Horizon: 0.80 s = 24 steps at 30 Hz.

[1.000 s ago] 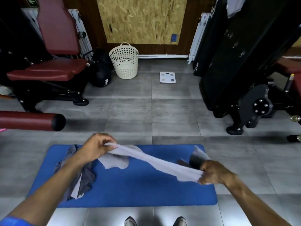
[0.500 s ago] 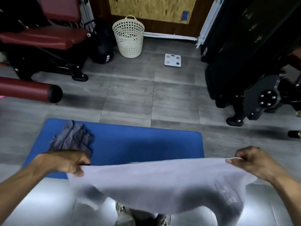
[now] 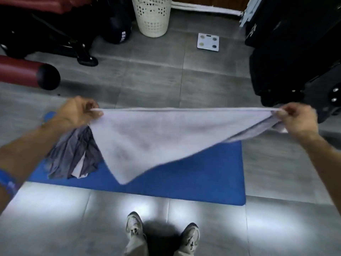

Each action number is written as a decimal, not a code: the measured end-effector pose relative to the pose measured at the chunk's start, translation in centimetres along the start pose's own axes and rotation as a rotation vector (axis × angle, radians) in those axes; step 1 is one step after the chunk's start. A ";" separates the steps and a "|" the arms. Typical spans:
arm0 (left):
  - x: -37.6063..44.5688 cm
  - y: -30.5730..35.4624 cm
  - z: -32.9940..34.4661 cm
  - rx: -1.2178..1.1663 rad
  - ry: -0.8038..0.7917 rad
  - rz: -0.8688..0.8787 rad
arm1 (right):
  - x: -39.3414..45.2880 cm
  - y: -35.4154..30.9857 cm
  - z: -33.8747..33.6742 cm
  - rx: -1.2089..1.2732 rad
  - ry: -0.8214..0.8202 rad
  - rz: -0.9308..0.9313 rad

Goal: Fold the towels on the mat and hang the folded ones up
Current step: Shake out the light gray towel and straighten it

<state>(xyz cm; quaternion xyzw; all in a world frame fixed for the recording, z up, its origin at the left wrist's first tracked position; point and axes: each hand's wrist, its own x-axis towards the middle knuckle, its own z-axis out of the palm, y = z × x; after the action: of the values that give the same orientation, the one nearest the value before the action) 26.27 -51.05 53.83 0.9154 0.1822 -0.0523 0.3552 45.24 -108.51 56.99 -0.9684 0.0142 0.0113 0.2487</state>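
A light grey towel (image 3: 151,137) hangs stretched in the air above the blue mat (image 3: 193,180). My left hand (image 3: 77,111) pinches its left top corner and my right hand (image 3: 297,121) pinches the right top corner, where the cloth is bunched. The top edge runs taut between them and the lower part droops to a point over the mat. A crumpled dark grey towel (image 3: 73,156) lies on the mat's left end, partly hidden by my left forearm and the held towel.
A cream laundry basket (image 3: 151,15) stands at the back, a white bathroom scale (image 3: 208,42) to its right. Red-padded gym equipment (image 3: 27,72) sits at the left, a black machine (image 3: 299,52) at the right. My shoes (image 3: 134,228) stand on grey tiles before the mat.
The towel has gone from a twisted strip to a spread sheet held wide, and my hands have moved apart and up. The view has tilted further down toward the mat.
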 end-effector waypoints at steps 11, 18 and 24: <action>8.7 -13.8 13.8 0.128 0.215 0.147 | 1.3 11.4 16.2 -0.206 0.139 -0.185; 9.9 -30.3 36.0 0.047 0.219 0.021 | -1.0 28.4 39.5 -0.170 0.111 -0.160; 8.4 -43.1 56.3 0.285 0.143 0.028 | -4.4 43.8 60.9 -0.227 -0.044 -0.141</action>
<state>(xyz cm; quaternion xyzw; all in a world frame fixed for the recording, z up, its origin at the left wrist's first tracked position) 19.95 -56.89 -17.06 0.9603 0.1851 -0.0073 0.2086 38.48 -117.40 -17.33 -0.9884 -0.0609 0.0164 0.1380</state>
